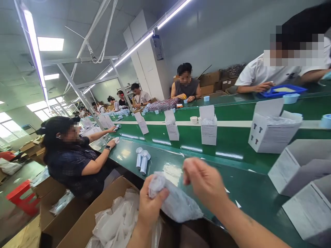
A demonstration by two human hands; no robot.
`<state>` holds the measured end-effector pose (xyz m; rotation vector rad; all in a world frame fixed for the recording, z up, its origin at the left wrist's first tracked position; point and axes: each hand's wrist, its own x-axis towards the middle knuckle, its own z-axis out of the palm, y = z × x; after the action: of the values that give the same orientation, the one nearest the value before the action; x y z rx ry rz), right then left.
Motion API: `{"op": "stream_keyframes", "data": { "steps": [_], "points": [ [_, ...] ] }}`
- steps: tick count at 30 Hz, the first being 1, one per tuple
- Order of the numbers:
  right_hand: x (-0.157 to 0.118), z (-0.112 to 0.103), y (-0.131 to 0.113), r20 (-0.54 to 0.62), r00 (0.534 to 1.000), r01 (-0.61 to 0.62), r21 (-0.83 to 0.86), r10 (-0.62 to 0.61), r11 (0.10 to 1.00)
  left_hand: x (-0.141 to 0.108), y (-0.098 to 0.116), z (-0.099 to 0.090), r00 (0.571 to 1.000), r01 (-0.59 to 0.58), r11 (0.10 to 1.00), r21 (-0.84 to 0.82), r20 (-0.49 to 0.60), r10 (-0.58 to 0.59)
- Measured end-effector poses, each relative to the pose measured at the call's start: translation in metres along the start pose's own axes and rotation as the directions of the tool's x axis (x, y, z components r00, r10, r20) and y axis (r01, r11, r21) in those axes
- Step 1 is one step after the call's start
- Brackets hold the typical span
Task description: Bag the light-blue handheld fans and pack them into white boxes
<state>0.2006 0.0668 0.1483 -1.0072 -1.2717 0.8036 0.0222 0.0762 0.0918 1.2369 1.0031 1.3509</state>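
Observation:
My left hand [152, 201] grips the bunched end of a translucent plastic bag [182, 205]. Something pale fills the bag, but its shape is hard to make out through the plastic. The bag hangs slanted over the bench's near edge, its fuller end to the lower right. Above and to the right of it, my right hand [203, 182] is raised apart from the bag, slightly blurred, with fingers curled together; whatever they may hold is hidden. Light blue handheld devices with round heads [142, 160] lie on the green bench beyond my left hand.
An open carton [74, 220] of plastic bags stands at lower left. White boxes [209, 132] line the green conveyor [178, 146], and more boxes [310, 206] crowd the right. A co-worker [74, 162] sits at my left; others work across the line. A red stool [23, 196] is on the floor.

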Motion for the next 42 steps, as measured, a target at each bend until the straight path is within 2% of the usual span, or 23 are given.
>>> {"op": "stream_keyframes", "data": {
  "steps": [1, 2, 3, 5, 6, 9, 12, 14, 16, 17, 18, 20, 22, 24, 27, 29, 32, 34, 38, 40, 42],
  "points": [
    [0.001, -0.008, -0.001, -0.009, 0.999, 0.046, -0.008, -0.046, 0.999, 0.002, -0.001, -0.001, 0.999, 0.005, 0.998, -0.064, -0.035, -0.007],
    [0.001, -0.015, 0.0, 0.052, 0.996, 0.077, -0.012, -0.077, 0.997, 0.004, -0.002, -0.002, 0.997, 0.01, 0.993, -0.115, -0.071, -0.018],
    [-0.002, -0.019, 0.003, 0.176, 0.98, 0.103, -0.026, -0.097, 0.994, 0.005, -0.001, -0.002, 0.996, 0.014, 0.99, -0.137, -0.087, -0.027],
    [-0.012, -0.017, 0.014, 0.452, 0.887, 0.164, -0.108, -0.099, 0.981, 0.006, 0.003, -0.003, 0.998, -0.013, 0.998, -0.059, -0.062, 0.009],
    [-0.018, -0.013, 0.021, 0.535, 0.841, 0.2, -0.166, -0.082, 0.966, 0.007, 0.007, -0.002, 0.998, -0.058, 0.998, 0.026, -0.023, 0.059],
    [-0.033, 0.002, 0.041, 0.561, 0.823, 0.31, -0.311, -0.089, 0.898, 0.01, 0.017, 0.008, 0.966, -0.238, 0.932, 0.274, 0.17, 0.197],
    [-0.044, -0.007, 0.043, 0.544, 0.836, 0.35, -0.436, -0.067, 0.829, 0.006, 0.022, 0.03, 0.922, -0.288, 0.89, 0.354, 0.353, 0.158],
    [-0.057, -0.032, 0.03, 0.479, 0.875, 0.363, -0.555, -0.069, 0.748, 0.001, 0.024, 0.044, 0.893, -0.324, 0.883, 0.339, 0.417, 0.168],
    [-0.075, -0.07, 0.013, 0.283, 0.945, 0.326, -0.763, -0.165, 0.558, 0.0, 0.026, 0.052, 0.891, -0.367, 0.872, 0.325, 0.392, 0.229],
    [-0.085, -0.09, 0.005, 0.122, 0.96, 0.223, -0.879, -0.253, 0.422, 0.003, 0.028, 0.053, 0.905, -0.367, 0.866, 0.34, 0.346, 0.248],
    [-0.093, -0.11, -0.001, -0.046, 0.939, 0.057, -0.957, -0.342, 0.285, 0.008, 0.03, 0.053, 0.925, -0.351, 0.863, 0.363, 0.278, 0.259],
    [-0.106, -0.145, -0.007, -0.236, 0.878, -0.231, -0.971, -0.417, 0.064, 0.024, 0.035, 0.054, 0.955, -0.298, 0.877, 0.378, 0.114, 0.275],
    [-0.112, -0.165, -0.005, -0.287, 0.871, -0.345, -0.935, -0.399, -0.08, 0.041, 0.041, 0.061, 0.96, -0.269, 0.921, 0.281, 0.008, 0.278],
    [-0.113, -0.171, 0.001, -0.252, 0.895, -0.318, -0.939, -0.367, -0.129, 0.053, 0.047, 0.074, 0.973, -0.227, 0.969, 0.095, -0.017, 0.229],
    [-0.111, -0.164, 0.006, -0.113, 0.919, -0.146, -0.988, -0.379, -0.059, 0.059, 0.059, 0.1, 0.993, -0.112, 0.986, -0.123, 0.018, 0.116],
    [-0.106, -0.159, 0.006, 0.004, 0.928, 0.009, -1.0, -0.373, 0.013, 0.058, 0.067, 0.115, 0.995, -0.095, 0.979, -0.183, 0.013, 0.099],
    [-0.092, -0.161, 0.005, 0.153, 0.944, 0.203, -0.968, -0.294, 0.149, 0.058, 0.075, 0.136, 0.995, -0.096, 0.969, -0.229, 0.016, 0.102],
    [-0.082, -0.168, 0.005, 0.152, 0.96, 0.217, -0.934, -0.236, 0.283, 0.061, 0.073, 0.152, 0.997, -0.055, 0.961, -0.27, 0.04, 0.068],
    [-0.069, -0.183, 0.009, 0.045, 0.997, 0.073, -0.832, -0.065, 0.55, 0.071, 0.056, 0.185, 0.997, 0.022, 0.945, -0.327, 0.073, 0.002],
    [-0.067, -0.188, 0.01, 0.089, 0.996, 0.06, -0.752, 0.012, 0.656, 0.076, 0.045, 0.195, 0.994, -0.019, 0.957, -0.291, 0.098, 0.05],
    [-0.065, -0.192, 0.01, 0.141, 0.989, 0.066, -0.682, 0.043, 0.728, 0.081, 0.038, 0.197, 0.979, -0.143, 0.971, -0.194, 0.115, 0.167]
  ]
}}
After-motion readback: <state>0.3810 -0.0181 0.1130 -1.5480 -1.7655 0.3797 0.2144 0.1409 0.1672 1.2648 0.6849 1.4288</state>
